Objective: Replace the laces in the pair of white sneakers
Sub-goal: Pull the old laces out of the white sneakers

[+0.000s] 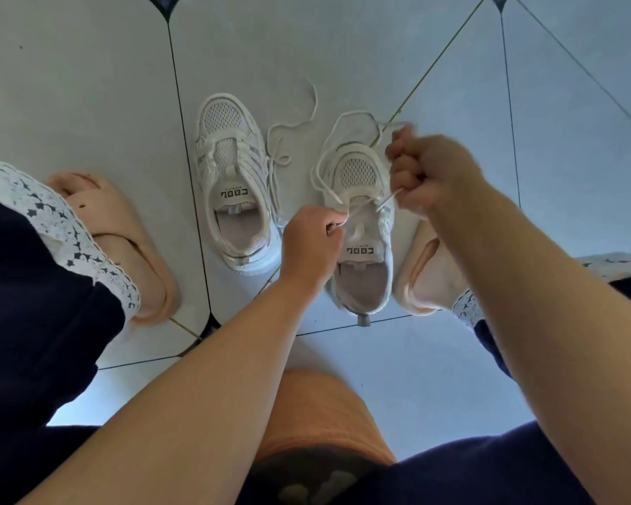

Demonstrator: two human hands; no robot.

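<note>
Two white sneakers stand side by side on the tiled floor, toes pointing away from me. The left sneaker [234, 184] has no lace in its eyelets; a loose white lace [288, 129] lies curled on the floor beside it. The right sneaker [361, 227] has a white lace [328, 151] partly threaded, looping around its toe. My left hand [312, 246] pinches one end of that lace at the left side of the tongue. My right hand [434, 173] is fisted around the other end, pulling it out to the right.
My feet in pink slippers flank the shoes, one at the left [121, 246] and one at the right [427, 271], close against the right sneaker. Dark trousers with white lace trim [51, 220] fill the left side. The floor is pale tile with dark joints [183, 114].
</note>
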